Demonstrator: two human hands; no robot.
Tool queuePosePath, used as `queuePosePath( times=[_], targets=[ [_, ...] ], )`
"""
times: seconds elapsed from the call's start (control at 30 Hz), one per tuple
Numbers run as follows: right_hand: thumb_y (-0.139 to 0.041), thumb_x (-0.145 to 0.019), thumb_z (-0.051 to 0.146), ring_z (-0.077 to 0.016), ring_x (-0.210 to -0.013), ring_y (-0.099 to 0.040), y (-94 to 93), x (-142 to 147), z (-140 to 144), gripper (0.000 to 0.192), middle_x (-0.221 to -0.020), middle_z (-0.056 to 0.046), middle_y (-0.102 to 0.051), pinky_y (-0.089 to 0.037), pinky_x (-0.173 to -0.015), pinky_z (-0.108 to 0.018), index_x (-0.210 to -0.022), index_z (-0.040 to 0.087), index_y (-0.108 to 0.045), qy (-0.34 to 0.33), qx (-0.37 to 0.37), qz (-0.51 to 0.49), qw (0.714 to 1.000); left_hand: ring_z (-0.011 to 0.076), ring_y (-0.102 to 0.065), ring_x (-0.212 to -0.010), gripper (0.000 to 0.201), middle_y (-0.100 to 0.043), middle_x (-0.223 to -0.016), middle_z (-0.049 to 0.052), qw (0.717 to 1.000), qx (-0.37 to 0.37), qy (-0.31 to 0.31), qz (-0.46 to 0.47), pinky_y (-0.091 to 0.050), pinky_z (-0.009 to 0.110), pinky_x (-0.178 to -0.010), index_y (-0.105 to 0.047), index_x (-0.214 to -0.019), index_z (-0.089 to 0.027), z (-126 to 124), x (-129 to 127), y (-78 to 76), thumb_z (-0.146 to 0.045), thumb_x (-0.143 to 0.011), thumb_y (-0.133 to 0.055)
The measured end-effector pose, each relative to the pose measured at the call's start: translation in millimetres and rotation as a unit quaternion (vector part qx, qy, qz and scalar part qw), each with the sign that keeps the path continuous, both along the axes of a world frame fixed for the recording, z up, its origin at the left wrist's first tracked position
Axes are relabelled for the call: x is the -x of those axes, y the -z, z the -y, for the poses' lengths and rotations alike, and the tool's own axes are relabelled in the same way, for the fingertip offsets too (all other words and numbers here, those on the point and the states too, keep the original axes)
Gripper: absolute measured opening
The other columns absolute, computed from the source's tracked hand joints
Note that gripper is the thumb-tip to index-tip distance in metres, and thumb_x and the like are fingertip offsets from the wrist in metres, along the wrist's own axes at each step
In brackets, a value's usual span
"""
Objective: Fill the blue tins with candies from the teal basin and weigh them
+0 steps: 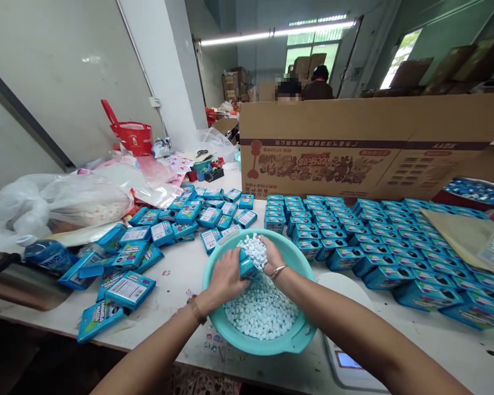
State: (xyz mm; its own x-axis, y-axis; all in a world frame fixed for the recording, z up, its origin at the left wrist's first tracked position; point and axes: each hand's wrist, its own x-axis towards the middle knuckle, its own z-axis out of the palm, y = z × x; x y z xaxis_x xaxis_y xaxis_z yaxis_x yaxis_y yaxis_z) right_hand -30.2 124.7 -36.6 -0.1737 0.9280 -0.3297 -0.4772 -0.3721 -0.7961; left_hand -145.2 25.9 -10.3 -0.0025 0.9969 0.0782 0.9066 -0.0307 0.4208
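Observation:
A turquoise plastic basin stands on the table before me, holding many small white candy-like pellets. Over its far left part, my left hand is wrapped round a small blue carton. Cupped beside it, my right hand holds a heap of white pellets against the carton's upper end. The carton's opening is hidden by the heap and my fingers. A bracelet circles each wrist.
Filled-looking rows of blue cartons stand right; loose flattened-looking cartons lie left. A white scale sits beside the basin. A large cardboard box stands behind. Left are plastic bags, a bottle and a red basket. Two people are beyond.

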Motion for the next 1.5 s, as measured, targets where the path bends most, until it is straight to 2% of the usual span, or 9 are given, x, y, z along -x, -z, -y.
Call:
queuePosePath(
  times=[0.1, 0.23, 0.33, 0.5, 0.77, 0.97, 1.13, 1.33, 1.5],
  targets=[
    [-0.067, -0.081, 0.032, -0.0224, -0.074, -0.072, -23.3, 3.5, 0.2, 0.018, -0.076, -0.005, -0.074, -0.058, -0.070, -0.034, -0.087, 0.015, -0.068, 0.009, 0.047, -0.042, 0.998, 0.0369, -0.054, -0.120, 0.075, -0.058, -0.124, 0.015, 0.992, -0.091, -0.036, 0.082, -0.043, 0.051, -0.102, -0.043, -0.134, -0.017, 7.9, 7.0, -2.1, -0.025, -0.065, -0.072],
    [-0.071, -0.069, 0.027, -0.0201, -0.071, -0.071, -46.3, 7.7, 11.9, 0.012, -0.070, -0.002, -0.073, -0.058, -0.069, -0.030, -0.076, 0.018, -0.067, 0.045, 0.013, -0.049, 0.998, 0.0354, -0.055, -0.121, 0.074, -0.057, -0.127, 0.015, 0.975, -0.163, -0.037, 0.147, -0.043, 0.050, -0.104, -0.045, -0.132, -0.018, 13.4, 9.1, -6.2, -0.023, -0.063, -0.071],
    [-0.070, -0.066, 0.025, -0.0194, -0.067, -0.070, -51.5, 9.9, 21.5, 0.010, -0.069, -0.002, -0.073, -0.057, -0.067, -0.030, -0.071, 0.018, -0.066, 0.046, 0.006, -0.041, 0.998, 0.0352, -0.056, -0.121, 0.074, -0.058, -0.127, 0.015, 0.978, -0.141, -0.032, 0.150, -0.045, 0.050, -0.103, -0.044, -0.131, -0.017, 15.1, 7.3, -8.1, -0.022, -0.062, -0.070],
    [-0.071, -0.065, 0.027, -0.0186, -0.066, -0.068, -47.9, 7.7, 28.4, 0.012, -0.066, -0.003, -0.071, -0.056, -0.068, -0.030, -0.072, 0.018, -0.066, 0.048, -0.010, -0.020, 0.999, 0.0351, -0.058, -0.117, 0.070, -0.059, -0.124, 0.015, 0.987, -0.083, -0.059, 0.125, -0.046, 0.049, -0.101, -0.046, -0.127, -0.014, 16.3, 2.8, -9.5, -0.023, -0.062, -0.070],
    [-0.074, -0.067, 0.039, -0.0203, -0.069, -0.068, -47.1, -0.4, 25.9, 0.023, -0.067, -0.004, -0.071, -0.054, -0.069, -0.032, -0.069, 0.018, -0.067, 0.026, -0.051, 0.011, 0.998, 0.0352, -0.061, -0.113, 0.069, -0.064, -0.119, 0.012, 0.992, -0.059, -0.058, 0.091, -0.046, 0.048, -0.097, -0.050, -0.125, -0.018, 13.3, -0.9, -12.8, -0.026, -0.060, -0.074],
    [-0.074, -0.066, 0.052, -0.0225, -0.074, -0.067, -50.5, -5.9, 26.4, 0.033, -0.069, -0.005, -0.073, -0.051, -0.073, -0.034, -0.064, 0.020, -0.069, 0.015, -0.074, 0.031, 0.997, 0.0351, -0.062, -0.113, 0.070, -0.066, -0.119, 0.011, 0.994, -0.061, -0.043, 0.078, -0.046, 0.047, -0.097, -0.049, -0.125, -0.018, 8.9, 0.4, -11.9, -0.027, -0.061, -0.075],
    [-0.076, -0.064, 0.060, -0.0249, -0.082, -0.068, -55.6, -8.6, 30.8, 0.039, -0.071, -0.006, -0.074, -0.051, -0.085, -0.037, -0.063, 0.021, -0.070, 0.002, -0.075, 0.038, 0.996, 0.0358, -0.061, -0.117, 0.071, -0.065, -0.123, 0.013, 0.996, -0.049, -0.031, 0.066, -0.045, 0.049, -0.100, -0.049, -0.125, -0.018, 6.3, -2.5, -8.4, -0.026, -0.061, -0.076],
    [-0.075, -0.067, 0.059, -0.0258, -0.089, -0.070, -58.7, -8.4, 33.4, 0.039, -0.072, -0.007, -0.074, -0.048, -0.093, -0.040, -0.067, 0.021, -0.070, 0.002, -0.091, 0.024, 0.996, 0.0368, -0.062, -0.113, 0.070, -0.066, -0.120, 0.013, 0.995, -0.068, -0.027, 0.065, -0.046, 0.051, -0.098, -0.049, -0.124, -0.018, 5.3, -3.7, -3.9, -0.029, -0.061, -0.078],
    [-0.078, -0.064, 0.059, -0.0256, -0.092, -0.069, -64.3, -8.3, 36.9, 0.040, -0.079, -0.008, -0.075, -0.047, -0.095, -0.040, -0.069, 0.020, -0.070, -0.044, -0.114, 0.009, 0.992, 0.0350, -0.064, -0.107, 0.069, -0.066, -0.115, 0.011, 0.993, -0.079, -0.005, 0.089, -0.049, 0.049, -0.093, -0.050, -0.122, -0.019, 5.5, -0.8, 0.4, -0.029, -0.060, -0.079]
  ],
)
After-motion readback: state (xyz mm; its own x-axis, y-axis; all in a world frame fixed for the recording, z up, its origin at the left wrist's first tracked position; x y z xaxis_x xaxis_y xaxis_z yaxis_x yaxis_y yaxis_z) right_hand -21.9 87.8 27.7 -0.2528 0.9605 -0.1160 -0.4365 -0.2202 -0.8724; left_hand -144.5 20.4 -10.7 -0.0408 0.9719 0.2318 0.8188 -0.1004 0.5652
